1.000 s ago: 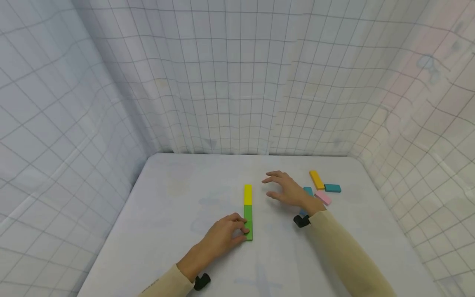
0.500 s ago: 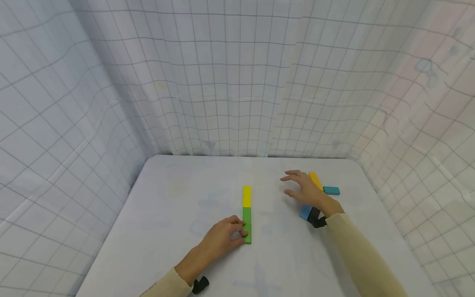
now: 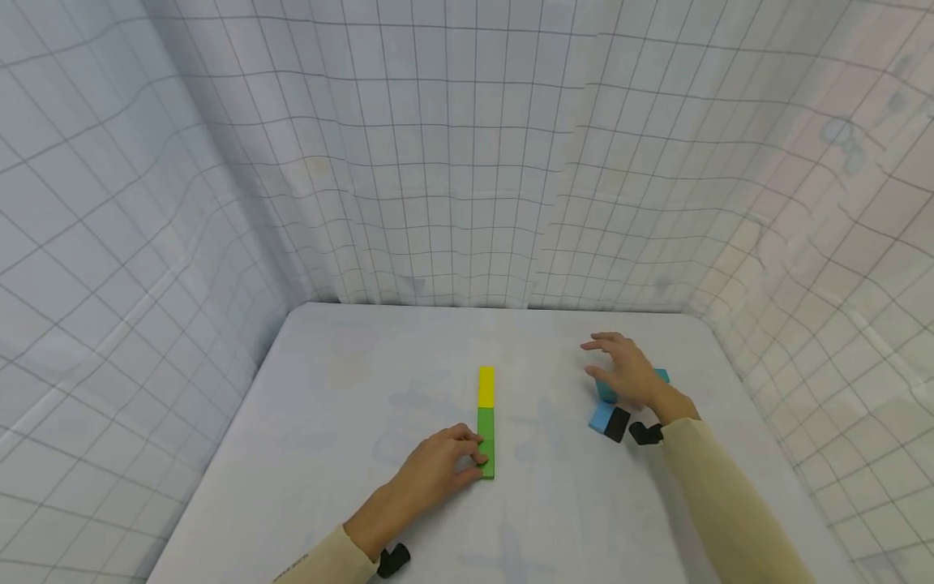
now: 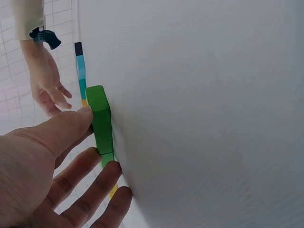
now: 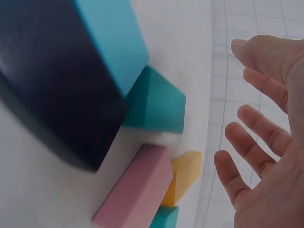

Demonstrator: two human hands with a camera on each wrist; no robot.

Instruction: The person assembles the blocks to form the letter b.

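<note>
My left hand [image 3: 436, 461] touches a green block [image 3: 486, 458] at the near end of a straight row. In the left wrist view, the thumb rests against the green block [image 4: 101, 128] and the bent fingers lie along its side. Another green block [image 3: 486, 422] and a yellow block [image 3: 486, 386] continue the row. Above the loose blocks at the right, my right hand [image 3: 626, 371] hovers with its fingers spread and nothing in them. Beneath or beside it lie a teal block [image 5: 159, 102], a pink block [image 5: 137, 190] and an orange block [image 5: 183, 178].
A light blue block [image 3: 601, 417] lies against a black block [image 3: 617, 424] near the right wrist. Part of another teal block [image 3: 662, 375] shows behind the right hand. Gridded white curtains [image 3: 445, 162] enclose the white table [image 3: 350, 365] at the back and sides.
The right hand has moved rightward from near the yellow block to over the loose blocks. The black and light blue blocks now show; the pink and orange ones are hidden in the head view.
</note>
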